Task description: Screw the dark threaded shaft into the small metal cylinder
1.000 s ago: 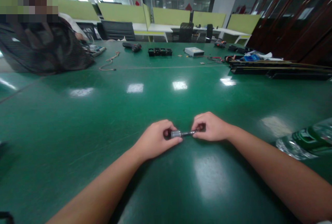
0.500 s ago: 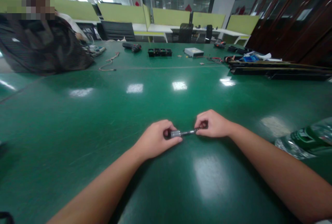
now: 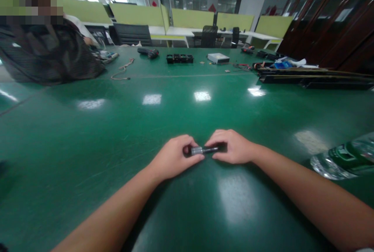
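My left hand (image 3: pixel 175 155) is closed around the dark handle of a small screwdriver (image 3: pixel 197 150), thumb below and fingers above. Its silver collar and thin metal shaft point to the right, low over the green table. Around the shaft's free end is my right hand (image 3: pixel 230 147), with thumb and fingers apart above and below it. A dark gap shows between those fingers, and I see no contact with the shaft. The handle's rear end is hidden in my left palm.
On the right lies a clear plastic bottle (image 3: pixel 346 156) with a green label. Long dark strips (image 3: pixel 315 78) are stacked at the far right. Along the back sit a white box (image 3: pixel 218 58), a black block (image 3: pixel 180 59) and a cable (image 3: pixel 121 73). A dark bag (image 3: pixel 52 53) stands far left, near a person.
My right hand has moved left and slightly towards me along the shaft, and its pinch at the shaft's end has loosened. My left hand stays put with the screwdriver.
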Available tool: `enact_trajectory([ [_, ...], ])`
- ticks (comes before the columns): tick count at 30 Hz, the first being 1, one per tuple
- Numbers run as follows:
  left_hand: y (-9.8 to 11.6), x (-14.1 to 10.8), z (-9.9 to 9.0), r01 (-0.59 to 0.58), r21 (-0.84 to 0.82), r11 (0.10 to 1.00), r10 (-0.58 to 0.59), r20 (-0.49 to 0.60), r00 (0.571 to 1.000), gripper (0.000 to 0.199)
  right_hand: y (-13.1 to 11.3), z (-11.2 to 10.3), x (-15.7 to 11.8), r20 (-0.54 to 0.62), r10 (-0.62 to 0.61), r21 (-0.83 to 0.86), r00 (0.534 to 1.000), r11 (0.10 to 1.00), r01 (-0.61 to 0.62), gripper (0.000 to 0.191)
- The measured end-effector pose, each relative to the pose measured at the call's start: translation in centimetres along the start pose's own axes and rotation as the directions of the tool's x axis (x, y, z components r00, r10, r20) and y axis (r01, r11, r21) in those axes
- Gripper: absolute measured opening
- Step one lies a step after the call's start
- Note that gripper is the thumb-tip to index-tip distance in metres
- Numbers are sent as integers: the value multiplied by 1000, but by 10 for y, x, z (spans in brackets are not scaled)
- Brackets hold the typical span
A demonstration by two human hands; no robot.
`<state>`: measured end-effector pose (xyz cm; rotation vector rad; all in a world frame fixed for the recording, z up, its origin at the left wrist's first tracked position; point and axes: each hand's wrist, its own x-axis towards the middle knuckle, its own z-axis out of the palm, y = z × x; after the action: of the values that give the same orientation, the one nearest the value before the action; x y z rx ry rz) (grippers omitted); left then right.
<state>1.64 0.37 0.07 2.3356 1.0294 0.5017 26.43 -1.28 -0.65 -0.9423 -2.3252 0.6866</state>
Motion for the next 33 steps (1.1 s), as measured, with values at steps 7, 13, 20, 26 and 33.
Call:
enact_trajectory([
  [7, -1, 1, 1, 5, 14, 1000, -5, -1, 1000, 26, -1, 3, 0, -47, -6, 36, 999, 999, 8, 50],
  [13, 0, 1, 0, 4, 9, 1000, -4, -2, 1000, 25, 3, 4, 1, -57, 6, 35, 998, 999, -4, 34],
  [20, 0, 1, 0, 3, 8, 1000, -3, 4, 1000, 25, 1, 6, 2, -38, 14, 26, 999, 1000, -13, 25],
  [26, 0, 1, 0, -14, 7, 1000, 14, -1, 1000, 25, -1, 7, 3, -38, 19, 13, 999, 1000, -19, 21],
  [33, -1, 2, 0, -15, 12, 1000, 15, 1, 1000, 24, -4, 9, 4, -32, 18, -1, 999, 1000, -18, 21],
])
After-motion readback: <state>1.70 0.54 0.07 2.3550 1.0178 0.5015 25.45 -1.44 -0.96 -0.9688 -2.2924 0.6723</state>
